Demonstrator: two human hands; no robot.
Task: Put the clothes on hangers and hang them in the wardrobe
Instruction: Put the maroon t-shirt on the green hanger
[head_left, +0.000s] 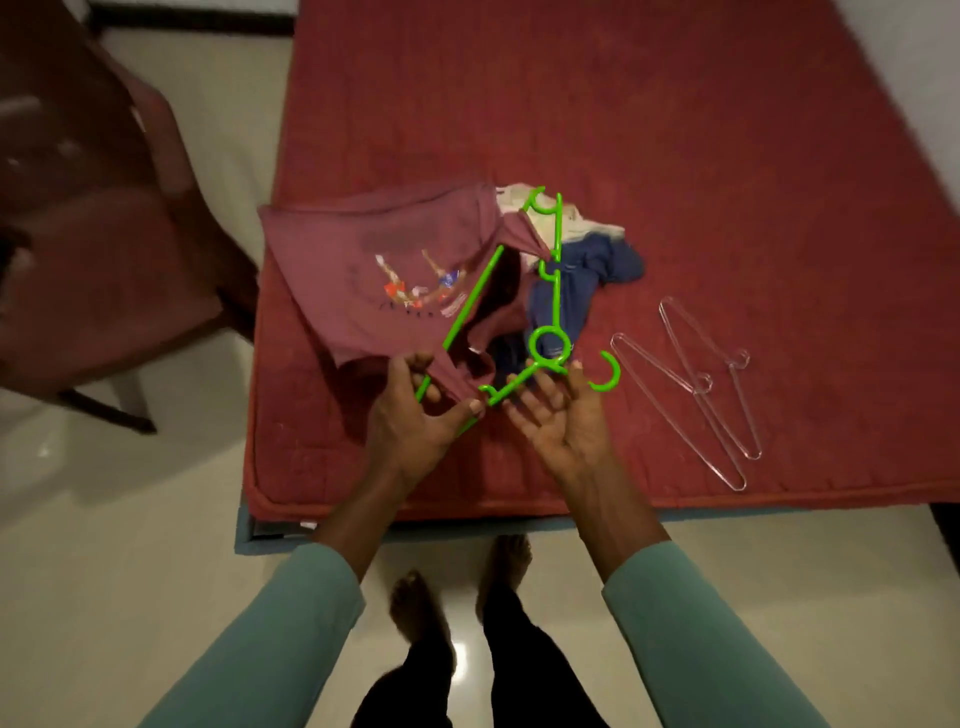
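The left hand (415, 415) pinches a fold of the maroon T-shirt (374, 270) between thumb and fingers, right where the lower bar of the green hanger (556, 291) passes under the cloth; the thumb tip presses the fabric against the bar near the hanger's near corner. The right hand (558, 415) lies palm up just beside it, fingers spread and loosely curled, cradling the hanger's neck from beneath: the ring at the base of the hook sits at the fingertips, and the hook itself curls out past the thumb side, free of the hand. The hand supports the plastic but does not clamp it.

From that grip the hanger runs away from the person. One long arm slants up and across the shirt's printed front, the other rises almost straight past the shirt's neck opening, ending in a small notch at the far tip. The shirt is partly threaded onto the frame, bunched around the opening, the rest spread flat on the red bedcover (623, 130) to the left.

Beneath and just beyond the hanger lies a blue garment (597, 275), touching a pale cream one (545, 218) farther back.

To the right, well apart from the hands, two clear hangers (696, 384) rest on the cover, overlapping one another. A dark reddish chair (93, 234) stands on the pale floor at the left.
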